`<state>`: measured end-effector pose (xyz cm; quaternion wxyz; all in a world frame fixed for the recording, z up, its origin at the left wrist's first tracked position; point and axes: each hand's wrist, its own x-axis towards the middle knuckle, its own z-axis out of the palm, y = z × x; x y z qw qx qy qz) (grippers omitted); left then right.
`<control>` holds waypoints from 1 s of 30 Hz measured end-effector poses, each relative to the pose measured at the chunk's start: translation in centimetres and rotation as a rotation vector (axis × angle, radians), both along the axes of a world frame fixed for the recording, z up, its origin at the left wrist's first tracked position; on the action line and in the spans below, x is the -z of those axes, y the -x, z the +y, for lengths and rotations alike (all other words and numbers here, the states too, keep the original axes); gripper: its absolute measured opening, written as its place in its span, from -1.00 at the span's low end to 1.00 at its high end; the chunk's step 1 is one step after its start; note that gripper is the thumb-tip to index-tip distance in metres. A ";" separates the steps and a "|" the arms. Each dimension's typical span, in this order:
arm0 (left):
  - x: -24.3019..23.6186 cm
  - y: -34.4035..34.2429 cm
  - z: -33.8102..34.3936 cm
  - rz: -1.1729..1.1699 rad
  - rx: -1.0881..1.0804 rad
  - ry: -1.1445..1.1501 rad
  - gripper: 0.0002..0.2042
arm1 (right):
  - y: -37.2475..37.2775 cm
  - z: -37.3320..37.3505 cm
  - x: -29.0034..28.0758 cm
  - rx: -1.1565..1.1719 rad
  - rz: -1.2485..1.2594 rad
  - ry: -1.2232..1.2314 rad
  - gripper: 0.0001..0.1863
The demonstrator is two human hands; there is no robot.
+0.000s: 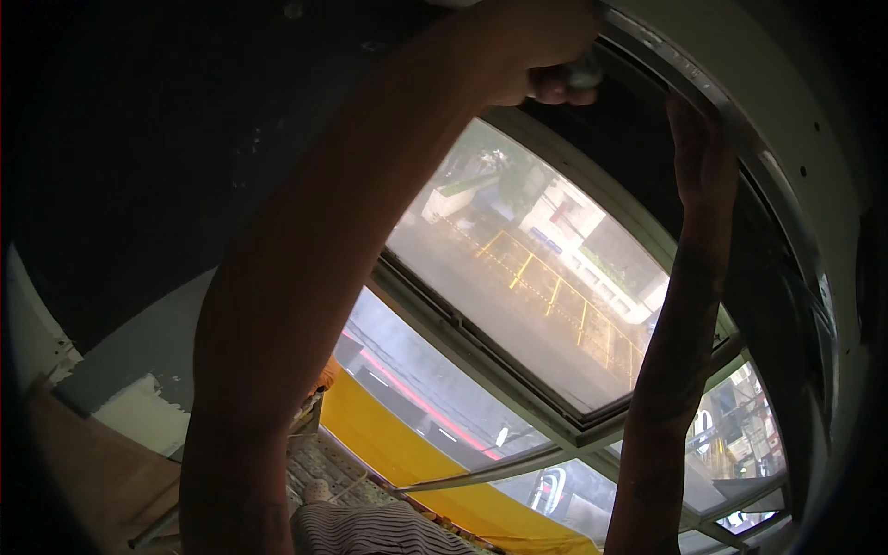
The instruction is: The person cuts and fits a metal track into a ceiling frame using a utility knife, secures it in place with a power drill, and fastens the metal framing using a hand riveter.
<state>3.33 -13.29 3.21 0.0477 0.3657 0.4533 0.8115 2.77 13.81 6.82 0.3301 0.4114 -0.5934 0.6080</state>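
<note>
Above the window (532,268), my left hand (541,60) grips a grey thing (584,71), my right hand (705,157) flat near the metal strip (683,67), seemingly fitted, what's left unclear.

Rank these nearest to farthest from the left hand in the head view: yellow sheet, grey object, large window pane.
1. Grey object, in the left hand
2. Large window pane, below that hand
3. Yellow sheet, lower still

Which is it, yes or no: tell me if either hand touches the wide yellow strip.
No: left hand and right hand are both up by the curved metal edge.
</note>
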 end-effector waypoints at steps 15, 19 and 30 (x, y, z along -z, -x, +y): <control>14.0 -6.7 -6.6 0.251 -0.830 0.769 -0.65 | 9.8 -8.7 2.2 0.555 0.802 -0.528 -0.69; 12.2 -7.8 -6.1 0.028 -0.680 0.494 -0.77 | 14.6 -6.9 0.0 0.629 0.837 -0.412 -0.76; 11.8 -9.9 0.3 0.056 -0.604 0.253 -0.82 | -1.2 -4.0 10.1 0.621 0.100 -0.444 -0.78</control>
